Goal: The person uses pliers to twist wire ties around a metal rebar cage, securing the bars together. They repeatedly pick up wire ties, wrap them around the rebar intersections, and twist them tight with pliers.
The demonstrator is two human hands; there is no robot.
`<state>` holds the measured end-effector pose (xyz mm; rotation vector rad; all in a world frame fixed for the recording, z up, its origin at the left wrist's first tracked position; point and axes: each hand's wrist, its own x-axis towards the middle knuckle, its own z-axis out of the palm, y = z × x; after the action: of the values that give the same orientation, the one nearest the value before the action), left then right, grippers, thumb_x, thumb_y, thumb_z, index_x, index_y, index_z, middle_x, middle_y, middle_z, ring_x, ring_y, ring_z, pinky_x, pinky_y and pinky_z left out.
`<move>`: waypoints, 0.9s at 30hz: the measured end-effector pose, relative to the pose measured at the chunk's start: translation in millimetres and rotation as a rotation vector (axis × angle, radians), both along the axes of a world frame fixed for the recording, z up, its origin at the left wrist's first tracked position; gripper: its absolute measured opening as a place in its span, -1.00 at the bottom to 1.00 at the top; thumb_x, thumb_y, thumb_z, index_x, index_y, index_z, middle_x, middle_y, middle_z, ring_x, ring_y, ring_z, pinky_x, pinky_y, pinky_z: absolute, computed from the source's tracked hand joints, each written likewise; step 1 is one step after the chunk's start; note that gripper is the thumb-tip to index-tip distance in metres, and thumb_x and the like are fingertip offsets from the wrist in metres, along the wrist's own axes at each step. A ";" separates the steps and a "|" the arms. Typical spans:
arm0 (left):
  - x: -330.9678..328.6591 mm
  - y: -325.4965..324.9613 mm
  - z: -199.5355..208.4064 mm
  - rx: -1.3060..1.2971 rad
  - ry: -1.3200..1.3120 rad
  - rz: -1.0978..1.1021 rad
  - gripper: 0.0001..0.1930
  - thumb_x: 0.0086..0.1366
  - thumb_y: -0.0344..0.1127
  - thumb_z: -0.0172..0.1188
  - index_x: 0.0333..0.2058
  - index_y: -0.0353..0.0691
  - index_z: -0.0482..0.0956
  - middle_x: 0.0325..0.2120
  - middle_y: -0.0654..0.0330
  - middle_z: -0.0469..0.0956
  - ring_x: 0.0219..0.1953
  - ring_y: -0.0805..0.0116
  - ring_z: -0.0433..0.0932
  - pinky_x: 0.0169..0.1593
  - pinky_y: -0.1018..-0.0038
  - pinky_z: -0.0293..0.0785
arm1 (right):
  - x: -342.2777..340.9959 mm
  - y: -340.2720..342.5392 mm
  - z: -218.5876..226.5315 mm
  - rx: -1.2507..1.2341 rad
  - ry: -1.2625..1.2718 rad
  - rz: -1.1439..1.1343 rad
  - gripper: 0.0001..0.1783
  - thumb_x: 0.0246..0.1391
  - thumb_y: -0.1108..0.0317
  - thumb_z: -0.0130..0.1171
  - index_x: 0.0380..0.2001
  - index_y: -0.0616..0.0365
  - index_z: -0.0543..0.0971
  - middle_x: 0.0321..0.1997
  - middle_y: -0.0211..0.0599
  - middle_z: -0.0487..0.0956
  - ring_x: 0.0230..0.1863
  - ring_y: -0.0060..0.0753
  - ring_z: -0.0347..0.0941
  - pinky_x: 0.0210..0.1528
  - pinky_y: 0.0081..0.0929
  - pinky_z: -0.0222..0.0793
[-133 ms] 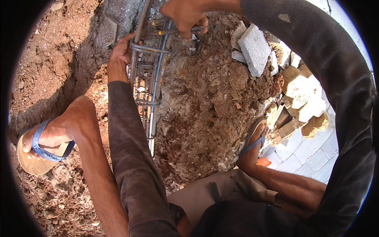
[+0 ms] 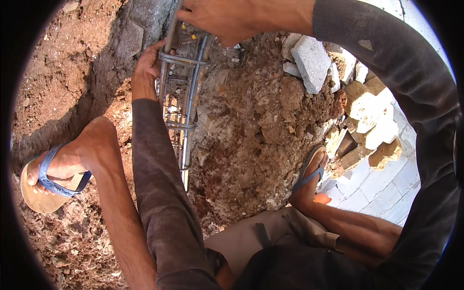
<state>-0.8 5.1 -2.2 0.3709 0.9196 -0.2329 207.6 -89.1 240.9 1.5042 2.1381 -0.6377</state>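
Narrow grey-brown steel-bar cage, gripped at one edge

In the head view, upper left of centre, its long straight bars are crossed by rounded loops. One bar is grasped by the bare left hand; whether the blurred right hand is clenched cannot be told. Rightward, open room is left over crumbly brown soil.

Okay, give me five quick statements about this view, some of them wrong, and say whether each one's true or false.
1. The left hand is at the left side of the cage. True.
2. A pale slab lies right of the cage. True.
3. The right hand grips that slab. False: it is over the cage's upper part.
4. The left foot is bare. False: it wears a sandal.
5. Both sleeves are dark. True.
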 end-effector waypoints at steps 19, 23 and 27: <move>6.1 7.6 -3.9 -0.037 -0.054 0.015 -0.71 0.49 -0.38 0.09 0.03 -0.49 0.55 -0.31 0.00 0.65 -0.44 0.31 0.63 -0.39 0.51 0.69 | 30.1 6.4 18.9 -0.966 0.452 -1.062 -0.71 0.19 0.19 0.16 -0.21 0.18 0.69 -0.24 -0.25 0.69 -0.30 -0.24 0.58 -0.30 -0.25 0.46; 7.2 9.6 -1.1 -0.008 -0.074 -0.008 -0.73 0.48 -0.39 0.10 -0.01 -0.52 0.57 -0.30 -0.03 0.65 -0.40 0.31 0.64 -0.38 0.50 0.70 | 9.5 21.0 18.5 -0.693 0.093 -0.521 -0.73 0.18 0.19 0.18 -0.25 0.15 0.70 -0.23 -0.26 0.70 -0.30 -0.25 0.59 -0.31 -0.26 0.46; 6.1 8.3 -3.2 -0.003 -0.071 0.003 -0.73 0.51 -0.39 0.06 0.00 -0.51 0.56 -0.28 -0.05 0.64 -0.40 0.30 0.63 -0.37 0.48 0.69 | -5.3 -4.7 18.6 0.170 -0.166 0.084 -0.66 0.21 0.13 0.12 -0.21 0.16 0.69 -0.18 -0.25 0.70 -0.34 -0.20 0.56 -0.34 -0.27 0.43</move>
<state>5.3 13.4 -5.4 0.3724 0.8496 -0.2170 202.3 -93.8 259.5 1.4876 2.1576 -0.2974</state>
